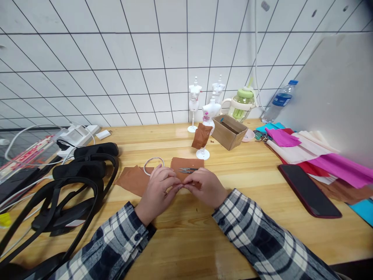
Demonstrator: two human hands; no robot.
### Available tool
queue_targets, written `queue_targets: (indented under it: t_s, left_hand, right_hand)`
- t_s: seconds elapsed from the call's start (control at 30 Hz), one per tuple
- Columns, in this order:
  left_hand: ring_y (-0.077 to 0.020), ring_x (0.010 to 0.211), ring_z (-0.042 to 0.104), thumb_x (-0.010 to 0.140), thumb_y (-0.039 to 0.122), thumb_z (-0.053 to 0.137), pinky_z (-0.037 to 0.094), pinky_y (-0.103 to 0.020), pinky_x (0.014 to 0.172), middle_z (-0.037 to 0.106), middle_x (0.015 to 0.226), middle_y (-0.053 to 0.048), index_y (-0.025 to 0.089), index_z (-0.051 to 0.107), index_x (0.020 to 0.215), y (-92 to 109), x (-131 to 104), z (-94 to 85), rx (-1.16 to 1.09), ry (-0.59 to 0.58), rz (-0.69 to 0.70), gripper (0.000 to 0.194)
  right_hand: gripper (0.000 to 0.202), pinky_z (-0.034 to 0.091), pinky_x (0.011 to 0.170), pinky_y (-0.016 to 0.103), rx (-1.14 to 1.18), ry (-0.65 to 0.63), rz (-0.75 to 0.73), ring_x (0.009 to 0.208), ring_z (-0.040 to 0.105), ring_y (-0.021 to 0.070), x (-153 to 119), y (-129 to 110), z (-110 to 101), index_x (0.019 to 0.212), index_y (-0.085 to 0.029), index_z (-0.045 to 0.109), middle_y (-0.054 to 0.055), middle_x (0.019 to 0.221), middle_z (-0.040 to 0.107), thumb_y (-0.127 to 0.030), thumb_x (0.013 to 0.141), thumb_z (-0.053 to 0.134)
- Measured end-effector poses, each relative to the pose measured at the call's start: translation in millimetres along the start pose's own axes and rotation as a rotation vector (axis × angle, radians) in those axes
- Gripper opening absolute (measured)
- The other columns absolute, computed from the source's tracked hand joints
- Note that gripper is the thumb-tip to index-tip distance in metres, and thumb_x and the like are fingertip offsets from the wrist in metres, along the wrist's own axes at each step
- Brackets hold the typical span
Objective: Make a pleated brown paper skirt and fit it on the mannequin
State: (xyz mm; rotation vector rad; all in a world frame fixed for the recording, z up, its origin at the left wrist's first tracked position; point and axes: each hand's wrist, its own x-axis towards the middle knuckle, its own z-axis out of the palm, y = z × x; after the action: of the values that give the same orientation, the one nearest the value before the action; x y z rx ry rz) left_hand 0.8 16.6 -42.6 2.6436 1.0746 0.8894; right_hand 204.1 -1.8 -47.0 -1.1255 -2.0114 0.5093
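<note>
My left hand and my right hand meet over the table, each in a pinch with thumb and fingertips pressed together. What lies between the fingertips is too small to make out. Just behind them a brown fabric piece lies flat, with small dark thread snips on it. A second brown fabric piece is partly covered by my left hand, and a thin white ring rests across its back edge. Farther back, brown cloth hangs on a small white dress form.
Two more mini dress forms, a cardboard box, a green-lidded cup and a water bottle stand behind. Folded fabrics and a phone lie right. Black headsets, cables and a power strip crowd the left.
</note>
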Motion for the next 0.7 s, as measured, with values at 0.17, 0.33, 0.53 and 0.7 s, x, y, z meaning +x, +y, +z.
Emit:
queue_targets:
  t_s: [0.17,0.33,0.53,0.7]
  left_hand:
    - [-0.0181,0.089,0.057,0.090,0.030,0.058,0.034,-0.046,0.105,0.063,0.086,-0.003,0.022,0.067,0.082,0,0,4.0,-0.036,-0.003,-0.043,0.014]
    - [-0.0195,0.089,0.056,0.093,0.030,0.053,0.045,-0.040,0.089,0.063,0.091,-0.005,0.025,0.065,0.113,-4,-3,10.3,-0.062,-0.046,-0.110,0.024]
    - [-0.0213,0.103,0.056,0.094,0.026,0.049,0.045,-0.038,0.091,0.062,0.109,-0.008,0.023,0.065,0.114,-7,-1,9.2,-0.047,-0.231,0.000,0.026]
    - [-0.0227,0.101,0.056,0.093,0.023,0.049,0.046,-0.039,0.091,0.063,0.107,-0.008,0.023,0.062,0.118,0,1,8.1,0.031,-0.412,0.069,0.028]
  right_hand:
    - [0.004,0.041,0.068,0.029,-0.001,-0.019,0.094,0.072,0.057,0.0159,0,-2,3,0.078,-0.023,0.071,0.000,0.074,0.070,-0.025,0.081,0.069]
    - [0.011,0.040,0.063,0.028,-0.043,-0.080,0.264,0.068,0.059,0.0154,3,5,-18,0.076,-0.026,0.073,-0.001,0.073,0.071,-0.021,0.081,0.065]
    - [0.011,0.037,0.057,0.027,-0.040,-0.156,0.482,0.061,0.059,0.0153,-2,27,-29,0.073,-0.024,0.069,-0.002,0.066,0.068,-0.020,0.079,0.061]
    - [0.024,0.035,0.055,0.025,0.077,-0.141,0.507,0.060,0.057,0.0144,-6,31,-15,0.095,-0.024,0.055,-0.006,0.062,0.063,-0.016,0.075,0.063]
